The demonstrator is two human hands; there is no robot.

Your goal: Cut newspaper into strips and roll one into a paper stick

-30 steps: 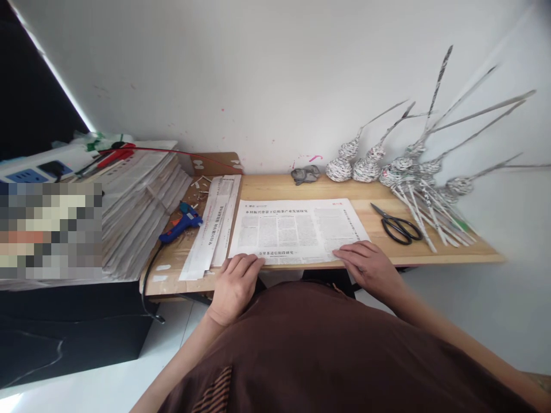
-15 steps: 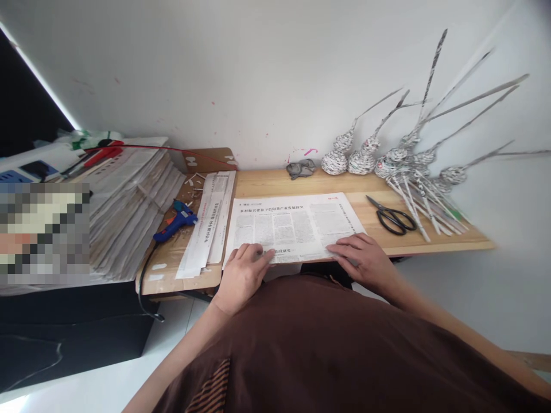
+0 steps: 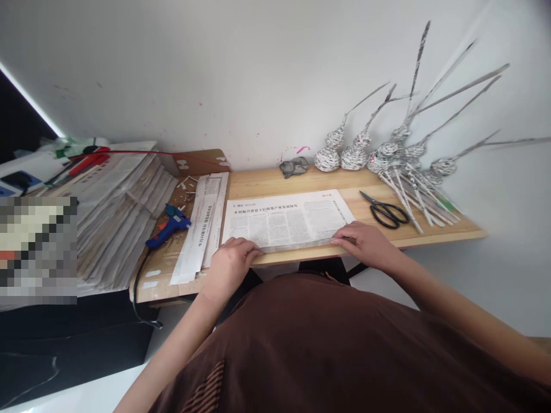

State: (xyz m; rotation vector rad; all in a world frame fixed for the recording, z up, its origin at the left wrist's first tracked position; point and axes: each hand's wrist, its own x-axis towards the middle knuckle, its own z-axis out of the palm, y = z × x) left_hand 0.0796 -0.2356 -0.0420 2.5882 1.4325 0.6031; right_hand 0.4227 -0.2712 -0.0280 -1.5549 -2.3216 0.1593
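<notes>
A newspaper sheet lies flat on the wooden table, its near edge folded or rolled up between my hands. My left hand closes on that edge at the left end, fingers bent over it. At the right end my right hand pinches the same edge between thumb and fingers. Black-handled scissors rest just right of the sheet, blades slightly apart. To the left, long newspaper strips lie close beside my left hand.
A blue glue gun with a trailing cord lies on a cardboard piece at left, beside a tall newspaper stack. Gourd-shaped woven paper pieces and rolled paper sticks crowd the back right. A grey crumpled cloth sits by the wall.
The sheet's near edge has been turned up away from me, hiding its lowest printed line. Both hands have moved slightly forward with it and closed. The view has shifted a little.
</notes>
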